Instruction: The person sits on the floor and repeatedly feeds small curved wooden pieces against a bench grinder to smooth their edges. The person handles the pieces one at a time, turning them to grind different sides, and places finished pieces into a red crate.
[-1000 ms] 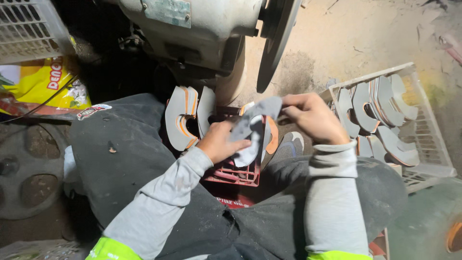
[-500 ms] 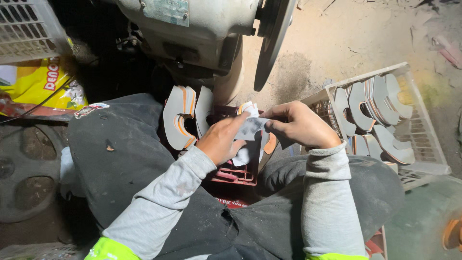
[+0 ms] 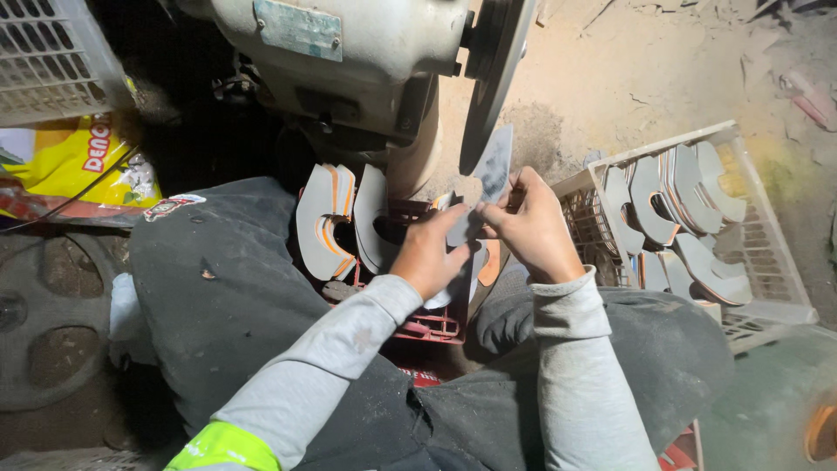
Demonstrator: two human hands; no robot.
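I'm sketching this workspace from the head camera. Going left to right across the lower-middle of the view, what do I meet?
Dark round wheel on the floor → curved grey-and-orange cut pieces standing in the red crate → left hand → right hand → white wire basket of curved grey pieces.

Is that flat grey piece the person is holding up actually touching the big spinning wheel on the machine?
Cannot tell. In the head view the grey piece, held by both the left hand and right hand, overlaps the wheel's edge, but no contact or gap shows plainly.
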